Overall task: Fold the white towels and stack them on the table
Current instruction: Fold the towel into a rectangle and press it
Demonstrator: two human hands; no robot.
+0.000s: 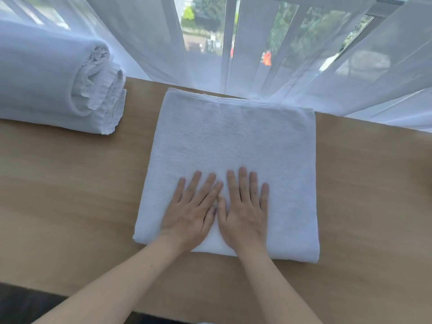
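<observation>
- Fingers [211,183] of both hands lying straight and spread, gripping nothing, pressing the folded towel [233,146] flat, probably setting the crease.
- Desk [70,188] carrying it at centre.
- Rolled towels [58,90] sitting far left, well apart.
- No containers showing.
- Left hand [190,211], right hand [244,211] touching near the front edge.

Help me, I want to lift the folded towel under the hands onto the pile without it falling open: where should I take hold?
Probably at the folded towel's near edge, which looks rounded and closed. Move the left hand and right hand, now flat on top, outward to its near corners, thumbs above, fingers beneath. The far edge shows layered ends that might splay.
</observation>
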